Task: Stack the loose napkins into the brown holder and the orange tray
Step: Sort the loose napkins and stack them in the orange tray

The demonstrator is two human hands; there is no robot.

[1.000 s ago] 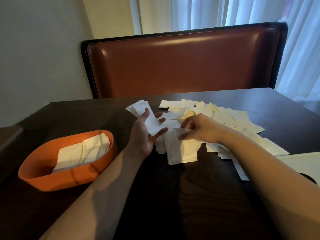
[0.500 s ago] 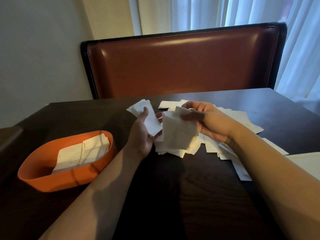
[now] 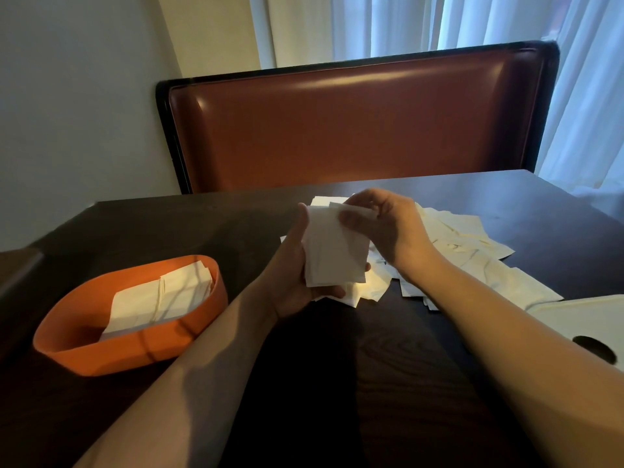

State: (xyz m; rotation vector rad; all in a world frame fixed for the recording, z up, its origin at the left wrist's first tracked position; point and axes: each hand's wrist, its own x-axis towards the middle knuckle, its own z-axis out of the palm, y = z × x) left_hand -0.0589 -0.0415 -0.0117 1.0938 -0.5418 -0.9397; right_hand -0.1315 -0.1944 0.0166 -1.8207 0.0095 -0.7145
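A small stack of white napkins (image 3: 332, 251) stands upright between my two hands above the middle of the dark table. My left hand (image 3: 293, 278) cradles it from below and behind, fingers curled under its lower edge. From the right, my right hand (image 3: 388, 228) pinches the top napkin near its upper edge. Loose napkins (image 3: 466, 244) lie scattered on the table behind and to the right of my hands. The orange tray (image 3: 77, 352) sits at the left with a flat pile of napkins (image 3: 158, 302) inside. No brown holder shows in this view.
The dark wooden table (image 3: 337, 383) has a red-brown booth seat back (image 3: 354, 130) behind its far edge. A pale flat thing with a round dark hole (image 3: 594, 325) lies at the right edge. White curtains hang at the back right.
My right hand lifted a napkin from the pile and brought it left onto the stack in my left hand. The left hand turned the stack more upright.
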